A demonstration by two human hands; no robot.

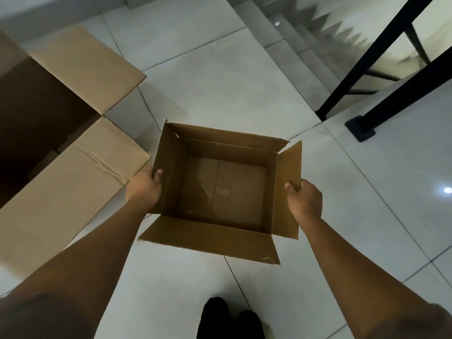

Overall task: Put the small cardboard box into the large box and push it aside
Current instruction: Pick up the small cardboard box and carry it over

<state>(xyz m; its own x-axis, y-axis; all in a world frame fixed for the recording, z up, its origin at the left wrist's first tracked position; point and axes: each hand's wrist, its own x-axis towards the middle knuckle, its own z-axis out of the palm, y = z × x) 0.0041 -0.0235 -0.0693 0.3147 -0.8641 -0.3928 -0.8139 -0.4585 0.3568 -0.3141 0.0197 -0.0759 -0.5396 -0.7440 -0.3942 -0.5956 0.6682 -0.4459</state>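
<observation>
The small cardboard box (221, 189) is held above the tiled floor (367, 216), open and empty, all four flaps up or splayed. The left hand (143, 189) has a closed grip on its left flap, the right hand (304, 199) likewise on the right flap; fingers beyond the thumbs are hidden behind cardboard. The large box (61, 148) stands just left, cut off by the frame edge, its interior too dark to read. No legible printing on either box. A black railing (381, 69) and stairs (305, 45) lie far right.

no text, label, brand or number can be read on either cardboard box.
</observation>
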